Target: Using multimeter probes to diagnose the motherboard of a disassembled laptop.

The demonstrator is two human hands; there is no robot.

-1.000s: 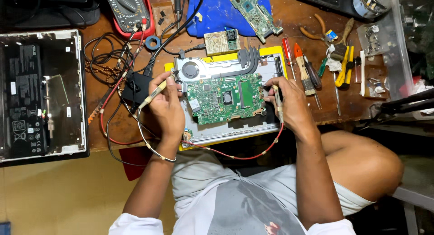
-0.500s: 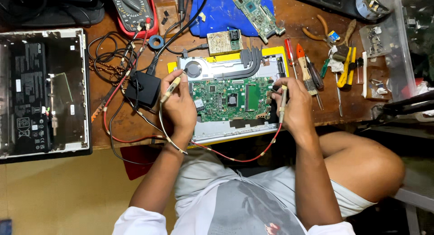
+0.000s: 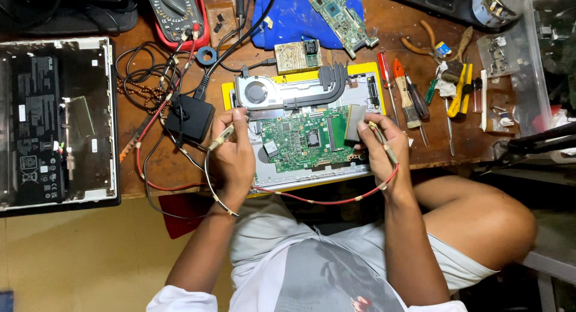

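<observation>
A green laptop motherboard [image 3: 303,139] with a fan and a dark heat pipe [image 3: 282,91] lies on a yellow-edged mat at the desk's front. My left hand [image 3: 234,150] grips a pale probe [image 3: 221,135] at the board's left edge, its tip toward the fan. My right hand [image 3: 384,145] holds a second probe [image 3: 384,145] with a red lead [image 3: 336,199] at the board's right edge, beside a grey memory module [image 3: 354,122].
A red multimeter [image 3: 177,13] stands at the back, wires tangled beside a black power brick [image 3: 191,117]. An opened laptop base [image 3: 54,123] lies left. Screwdrivers and pliers [image 3: 420,90] lie right, next to a clear parts box [image 3: 549,60]. Another circuit board [image 3: 339,12] rests on blue cloth.
Both hands have shifted slightly across the motherboard with their probes; the left probe tip now points nearer the fan, and the right hand sits by the memory module.
</observation>
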